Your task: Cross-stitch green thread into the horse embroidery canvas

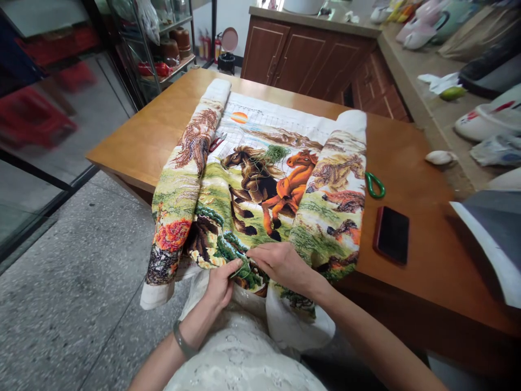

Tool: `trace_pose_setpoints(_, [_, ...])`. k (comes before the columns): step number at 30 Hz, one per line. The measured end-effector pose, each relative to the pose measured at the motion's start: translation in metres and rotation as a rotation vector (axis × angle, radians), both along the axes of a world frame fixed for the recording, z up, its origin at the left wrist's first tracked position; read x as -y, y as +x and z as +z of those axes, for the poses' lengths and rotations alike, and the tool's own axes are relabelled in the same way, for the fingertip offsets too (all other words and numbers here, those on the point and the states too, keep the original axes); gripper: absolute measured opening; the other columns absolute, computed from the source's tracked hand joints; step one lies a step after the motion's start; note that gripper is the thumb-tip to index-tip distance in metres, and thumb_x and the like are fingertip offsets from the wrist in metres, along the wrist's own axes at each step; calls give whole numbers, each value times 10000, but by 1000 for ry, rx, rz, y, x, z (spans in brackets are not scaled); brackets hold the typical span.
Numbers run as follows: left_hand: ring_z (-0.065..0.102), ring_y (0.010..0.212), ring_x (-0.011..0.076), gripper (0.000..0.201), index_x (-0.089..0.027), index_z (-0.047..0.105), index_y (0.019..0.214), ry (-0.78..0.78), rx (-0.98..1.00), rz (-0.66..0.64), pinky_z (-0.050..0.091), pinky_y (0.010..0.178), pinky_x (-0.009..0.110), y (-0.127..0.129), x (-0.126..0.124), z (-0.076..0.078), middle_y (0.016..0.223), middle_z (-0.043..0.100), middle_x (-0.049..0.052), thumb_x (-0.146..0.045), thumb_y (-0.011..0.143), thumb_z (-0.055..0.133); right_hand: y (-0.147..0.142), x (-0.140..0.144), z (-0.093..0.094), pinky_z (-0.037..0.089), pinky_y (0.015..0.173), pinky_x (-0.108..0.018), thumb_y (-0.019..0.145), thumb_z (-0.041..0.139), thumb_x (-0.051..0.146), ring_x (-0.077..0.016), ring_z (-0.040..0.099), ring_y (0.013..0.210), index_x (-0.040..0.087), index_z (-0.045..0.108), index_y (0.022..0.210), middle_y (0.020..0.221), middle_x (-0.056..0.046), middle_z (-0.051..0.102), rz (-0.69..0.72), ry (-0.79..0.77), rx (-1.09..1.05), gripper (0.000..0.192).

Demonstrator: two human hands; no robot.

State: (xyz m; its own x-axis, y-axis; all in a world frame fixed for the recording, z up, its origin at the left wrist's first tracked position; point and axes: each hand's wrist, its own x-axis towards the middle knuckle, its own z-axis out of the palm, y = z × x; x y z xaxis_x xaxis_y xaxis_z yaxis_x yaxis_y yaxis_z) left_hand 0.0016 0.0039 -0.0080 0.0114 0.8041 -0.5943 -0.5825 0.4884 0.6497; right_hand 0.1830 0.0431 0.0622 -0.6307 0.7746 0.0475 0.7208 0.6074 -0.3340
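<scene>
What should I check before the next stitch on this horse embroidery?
1. Left hand pinches the near edge of the embroidery cloth: ok.
2. Right hand rests on the cloth beside it: ok.
3. Needle visible in the fingers: cannot tell.
4. Loose green thread lies bunched on the horses: not ok.
5. Green-handled scissors on the table, right of the cloth: ok.
6. Phone lies apart from the cloth: ok.

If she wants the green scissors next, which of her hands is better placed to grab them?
Probably the right hand. The green scissors lie on the table to the right of the embroidery, on that hand's side. The left hand pinches the cloth's near edge, and would have to cross over.
</scene>
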Motion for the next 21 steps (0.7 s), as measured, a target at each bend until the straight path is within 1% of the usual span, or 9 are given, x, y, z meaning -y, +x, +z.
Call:
trace_pose_setpoints(5, [802, 1169, 421, 367, -317, 758, 806, -21, 59, 43, 606, 1134, 551, 2, 2, 2, 836, 836, 58, -346, 517, 983, -2, 1, 7, 324, 669, -297, 1100, 615, 83, -156, 645, 706, 175, 767, 913, 797, -33, 750, 23, 3, 52, 258])
trace_pose_setpoints(7, [800, 1160, 422, 354, -333, 766, 800, -21, 62, 45, 615, 1109, 565, 2, 2, 1, 845, 845, 62, -350, 525, 988, -4, 3, 9, 303, 664, -306, 1089, 612, 73, -159, 627, 697, 176, 755, 906, 780, -29, 737, 19, 13, 73, 254])
trace_pose_setpoints(11, [799, 1064, 407, 327, -356, 762, 772, -22, 45, 66, 634, 1055, 569, 3, 3, 2, 839, 843, 61, -343, 527, 978, -12, 7, 11, 269, 642, -323, 1045, 615, 29, -166, 596, 672, 172, 751, 905, 763, -36, 728, 19, 34, 147, 242])
trace_pose_setpoints(14, [791, 1067, 408, 318, -348, 741, 739, -15, 28, 74, 623, 1071, 562, 4, 3, 3, 818, 825, 53, -333, 519, 970, -21, 9, 16, 284, 639, -328, 1024, 609, -8, -184, 618, 691, 170, 748, 898, 775, -59, 740, 25, 33, 226, 259])
trace_pose_setpoints(18, [775, 1179, 425, 335, -339, 747, 784, 33, 8, 82, 589, 1127, 565, 4, 3, 6, 855, 829, 58, -316, 529, 963, -31, 2, 28, 312, 643, -332, 1033, 613, -18, -207, 666, 737, 156, 753, 915, 838, -105, 780, 65, -30, 324, 252])
trace_pose_setpoints(21, [777, 1150, 426, 365, -345, 774, 834, 39, 4, 77, 582, 1114, 568, 4, 2, 8, 866, 837, 56, -331, 530, 974, -31, -8, 34, 284, 632, -328, 1058, 643, 28, -199, 656, 711, 153, 752, 942, 819, -88, 774, 48, -111, 337, 202])
